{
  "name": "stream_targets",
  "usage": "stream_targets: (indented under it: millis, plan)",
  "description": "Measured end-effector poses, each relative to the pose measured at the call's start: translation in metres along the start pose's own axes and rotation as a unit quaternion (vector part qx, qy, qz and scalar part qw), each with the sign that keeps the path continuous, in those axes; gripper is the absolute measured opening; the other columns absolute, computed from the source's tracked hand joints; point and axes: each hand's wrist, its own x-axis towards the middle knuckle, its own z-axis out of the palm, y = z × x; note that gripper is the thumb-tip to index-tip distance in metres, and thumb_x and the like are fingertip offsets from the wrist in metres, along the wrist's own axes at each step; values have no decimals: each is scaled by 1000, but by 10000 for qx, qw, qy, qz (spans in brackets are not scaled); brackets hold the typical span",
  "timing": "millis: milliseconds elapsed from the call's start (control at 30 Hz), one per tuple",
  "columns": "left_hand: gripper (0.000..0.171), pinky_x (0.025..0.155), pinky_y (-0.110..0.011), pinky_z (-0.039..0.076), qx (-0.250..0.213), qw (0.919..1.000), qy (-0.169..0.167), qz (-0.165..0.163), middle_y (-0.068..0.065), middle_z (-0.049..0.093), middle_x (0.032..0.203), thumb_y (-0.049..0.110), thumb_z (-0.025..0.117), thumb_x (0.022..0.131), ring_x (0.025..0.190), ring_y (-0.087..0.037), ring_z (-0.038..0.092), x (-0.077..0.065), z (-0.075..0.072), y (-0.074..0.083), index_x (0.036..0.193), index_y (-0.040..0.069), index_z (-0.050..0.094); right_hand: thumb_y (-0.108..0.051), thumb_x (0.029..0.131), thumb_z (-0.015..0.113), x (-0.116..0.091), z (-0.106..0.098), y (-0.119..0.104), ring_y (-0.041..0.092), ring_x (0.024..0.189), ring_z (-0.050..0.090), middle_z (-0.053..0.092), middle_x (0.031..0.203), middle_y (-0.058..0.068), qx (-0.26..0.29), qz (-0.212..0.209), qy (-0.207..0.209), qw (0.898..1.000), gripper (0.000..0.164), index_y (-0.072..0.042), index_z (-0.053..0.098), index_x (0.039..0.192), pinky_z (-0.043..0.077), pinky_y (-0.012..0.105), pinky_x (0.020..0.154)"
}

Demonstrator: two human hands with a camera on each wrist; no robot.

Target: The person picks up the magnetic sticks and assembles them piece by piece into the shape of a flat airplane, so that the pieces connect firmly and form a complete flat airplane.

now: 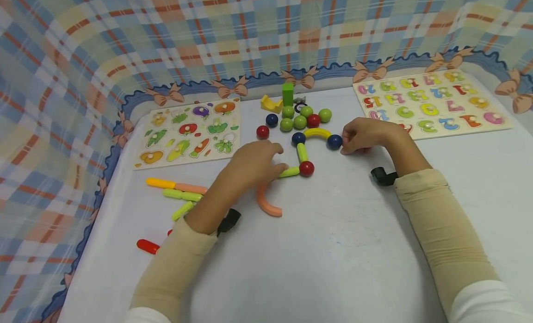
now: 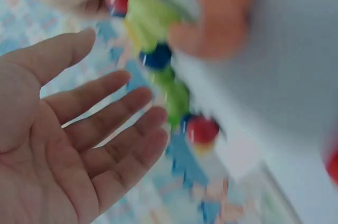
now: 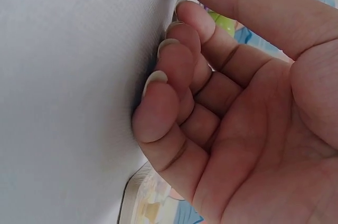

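On the white tabletop (image 1: 333,249) a joined chain of toy pieces lies between the hands. A blue ball (image 1: 334,141), a yellow curved piece (image 1: 317,133), another blue ball (image 1: 298,138), a green stick (image 1: 302,152), a red ball (image 1: 306,168) and a second green stick (image 1: 290,172) make it up. My left hand (image 1: 255,163) hovers by that second stick and an orange curved piece (image 1: 269,207); its palm and spread fingers (image 2: 113,113) hold nothing. Beside the first blue ball, my right hand (image 1: 368,134) rests with loosely curled, bare fingers (image 3: 177,60) touching the table.
Green balls (image 1: 299,122), a loose red ball (image 1: 262,132), a green block (image 1: 288,94) and a yellow piece (image 1: 271,103) stand farther back. A vegetable puzzle board (image 1: 200,158) lies left, a number board (image 1: 458,131) right. Several sticks (image 1: 160,183) lie at the left.
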Motion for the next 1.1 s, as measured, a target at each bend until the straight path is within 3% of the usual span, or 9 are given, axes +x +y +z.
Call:
stream_targets:
  millis: [100, 200, 333, 433, 600, 733, 833, 1000, 1100]
  plan:
    - [42, 85, -40, 42, -226, 9989, 319, -245, -2, 56, 113, 38, 60, 85, 101, -19, 51, -35, -3, -31, 121, 17, 56, -28, 78, 70, 1, 0, 0, 22, 67, 48, 51, 76, 8, 23, -9, 28, 10000, 28, -5, 55, 85, 39, 32, 57]
    - [34, 79, -41, 43, -493, 9953, 462, -695, -6, 58, 106, 28, 63, 84, 94, -22, 52, -65, 0, -73, 116, 16, 59, -29, 78, 70, 1, 1, 1, 22, 68, 48, 51, 77, 8, 67, 18, 24, 10000, 29, -5, 55, 86, 39, 32, 57]
    - [30, 73, -45, 44, -781, 9887, 122, -1270, -12, 57, 105, 23, 61, 85, 93, -29, 51, -87, 9, -123, 113, 13, 61, -31, 78, 70, -1, 1, 4, 22, 68, 48, 51, 76, 8, 91, 102, 13, 9999, 30, -5, 55, 87, 38, 32, 57]
    - [29, 72, -45, 44, -875, 9863, -108, -1394, -16, 58, 107, 23, 57, 87, 90, -30, 52, -95, 16, -148, 113, 9, 61, -31, 78, 70, 0, 2, 6, 22, 68, 48, 51, 76, 8, 115, 100, 51, 9999, 30, -6, 55, 87, 38, 32, 57]
    - [32, 75, -47, 43, -884, 9839, -240, -1532, -22, 54, 114, 13, 52, 87, 90, -32, 48, -104, 16, -163, 117, 4, 58, -31, 78, 70, 1, 3, 7, 23, 69, 49, 52, 78, 8, 149, 35, 80, 9998, 31, -6, 55, 87, 40, 33, 57]
    - [40, 70, -46, 43, -787, 9808, -336, -1753, -26, 48, 118, -2, 50, 80, 91, -37, 44, -108, 11, -172, 119, 3, 56, -31, 78, 70, 2, 3, 6, 23, 69, 49, 52, 78, 8, 164, 1, 118, 9998, 30, -6, 56, 88, 40, 33, 57]
    - [43, 64, -39, 41, -670, 9830, -343, -1677, -26, 49, 115, -8, 50, 75, 88, -37, 43, -110, 10, -182, 116, 4, 58, -30, 78, 70, 2, 3, 5, 23, 68, 49, 52, 77, 8, 192, -47, 168, 9997, 29, -6, 56, 87, 39, 33, 57]
    - [34, 62, -36, 40, -383, 9894, -366, -1352, -22, 54, 105, -6, 55, 76, 83, -33, 45, -110, 10, -193, 108, 6, 60, -31, 79, 70, 2, 3, 6, 23, 67, 49, 52, 76, 8, 149, -120, 179, 9997, 29, -7, 55, 87, 39, 32, 56]
    - [26, 58, -35, 39, -356, 9880, -483, -1420, -17, 54, 95, 4, 60, 79, 76, -29, 47, -110, 7, -196, 105, 7, 56, -31, 79, 69, 2, 3, 6, 22, 67, 49, 52, 76, 8, 99, -144, 158, 9997, 29, -7, 55, 88, 40, 32, 56]
